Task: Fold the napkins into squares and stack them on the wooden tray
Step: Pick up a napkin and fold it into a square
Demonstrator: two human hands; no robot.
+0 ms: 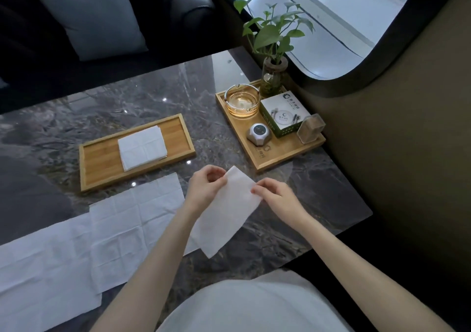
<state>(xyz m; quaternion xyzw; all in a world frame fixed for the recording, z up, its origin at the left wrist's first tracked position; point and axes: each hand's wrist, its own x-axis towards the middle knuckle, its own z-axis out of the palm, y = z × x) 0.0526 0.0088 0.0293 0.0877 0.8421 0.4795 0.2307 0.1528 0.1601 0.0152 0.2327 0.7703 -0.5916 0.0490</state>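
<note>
Two hands, left hand [206, 186] and right hand [276, 198], pinch a limp, featherlight napkin [226, 214] by its twelve-o'clock edge, best held at the corners.

white napkin [224, 212] half-folded, folded stack [142, 147] on wooden tray [102, 163]

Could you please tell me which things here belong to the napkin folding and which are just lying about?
Job: held napkin; left hand; right hand; wooden tray; folded stack; unfolded napkins.

Lying about: second tray; ashtray; plant; box.
</note>
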